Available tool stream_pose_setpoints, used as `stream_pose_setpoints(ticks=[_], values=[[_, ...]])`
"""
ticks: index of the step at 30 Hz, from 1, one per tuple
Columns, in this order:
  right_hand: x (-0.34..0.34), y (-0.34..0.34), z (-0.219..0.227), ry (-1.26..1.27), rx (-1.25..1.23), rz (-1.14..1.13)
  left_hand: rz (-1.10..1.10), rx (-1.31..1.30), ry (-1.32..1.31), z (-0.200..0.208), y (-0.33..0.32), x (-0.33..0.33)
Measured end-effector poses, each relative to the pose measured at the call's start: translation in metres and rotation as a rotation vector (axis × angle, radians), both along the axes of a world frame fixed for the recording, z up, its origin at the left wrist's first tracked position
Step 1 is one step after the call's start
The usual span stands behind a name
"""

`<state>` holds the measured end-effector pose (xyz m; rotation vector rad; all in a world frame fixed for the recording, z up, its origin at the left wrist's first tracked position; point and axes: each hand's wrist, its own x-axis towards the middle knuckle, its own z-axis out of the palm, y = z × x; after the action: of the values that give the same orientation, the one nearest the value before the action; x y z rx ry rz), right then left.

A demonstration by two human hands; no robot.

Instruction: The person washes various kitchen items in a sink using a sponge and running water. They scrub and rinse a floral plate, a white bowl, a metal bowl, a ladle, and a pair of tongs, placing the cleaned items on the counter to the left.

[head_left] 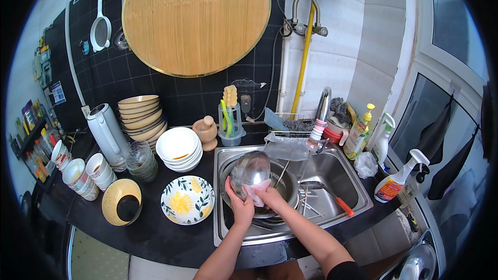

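Above the sink's (369,205) left basin, which contains a round metal vessel (284,191), the left hand (240,209) grips a smooth, shiny bowl (255,167) tilted edgewise, one round face turned right. The right hand (270,198) holds a soft pink cloth (256,192) against it.
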<state>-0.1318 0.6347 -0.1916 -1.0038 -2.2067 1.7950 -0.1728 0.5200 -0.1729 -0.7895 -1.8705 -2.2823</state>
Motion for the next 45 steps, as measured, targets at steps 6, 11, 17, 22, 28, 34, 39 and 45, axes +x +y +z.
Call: stream_pose_setpoints(ticks=[6, 11, 17, 22, 28, 34, 39, 45], values=[[0.014, 0.037, 0.037, 0.111, 0.933, -0.276, -0.323, -0.216, -0.236, -0.002, -0.006, -0.006], [0.022, 0.041, 0.044, 0.071, 0.838, -0.308, -0.319, -0.201, -0.311, -0.003, -0.004, -0.004], [0.013, 0.034, -0.01, 0.006, 0.471, -0.156, -0.283, 0.085, -0.406, -0.017, 0.007, 0.001], [0.015, 0.045, 0.056, 0.071, 1.145, -0.145, -0.556, -0.04, -0.606, -0.012, 0.0, -0.006], [-0.004, 0.02, 0.096, 0.328, 1.615, 0.51, -0.73, -0.091, -0.701, -0.005, -0.002, -0.002], [-0.009, -0.001, 0.078, 0.567, 1.787, 0.673, -0.626, -0.086, -0.695, -0.011, -0.003, -0.01], [0.008, 0.038, 0.088, 0.255, 1.603, 0.152, -0.609, -0.052, -0.72, -0.007, 0.001, -0.002], [0.016, 0.035, 0.079, 0.093, 1.467, -0.14, -0.425, 0.007, -0.488, -0.027, 0.01, -0.013]])
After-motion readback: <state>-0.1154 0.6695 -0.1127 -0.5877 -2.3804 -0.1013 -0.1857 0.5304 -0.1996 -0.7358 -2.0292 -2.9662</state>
